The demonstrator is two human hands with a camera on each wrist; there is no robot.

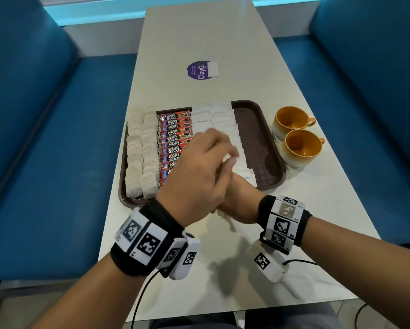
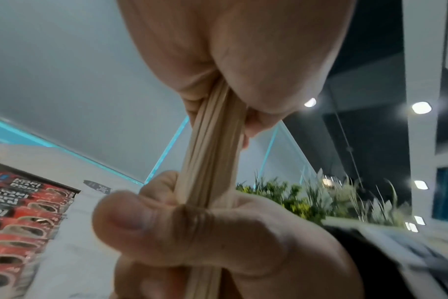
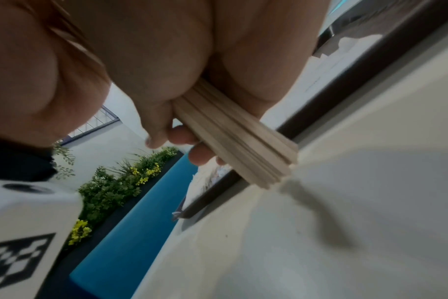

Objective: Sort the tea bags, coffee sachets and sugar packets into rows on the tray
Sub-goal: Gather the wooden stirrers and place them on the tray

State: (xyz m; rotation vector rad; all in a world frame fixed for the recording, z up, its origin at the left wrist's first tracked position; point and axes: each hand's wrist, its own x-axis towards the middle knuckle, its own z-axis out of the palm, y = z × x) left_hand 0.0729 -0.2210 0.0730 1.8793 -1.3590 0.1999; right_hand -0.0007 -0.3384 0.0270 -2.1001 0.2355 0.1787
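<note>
While both hands meet over the near edge of the brown tray [image 1: 258, 129], the right hand [image 1: 239, 198] clutches a bundle of thin wooden sticks [image 3: 233, 145], fingers curled tight round it. The left hand [image 1: 199, 174] lies across it, and its thumb and fingers pinch the same bundle. On the tray, tea bags [image 1: 141, 153] fill the left rows, red coffee sachets [image 1: 173, 136] the middle, white sugar packets [image 1: 213, 115] beside them. Two orange cups [image 1: 296, 136] stand just right of the tray.
</note>
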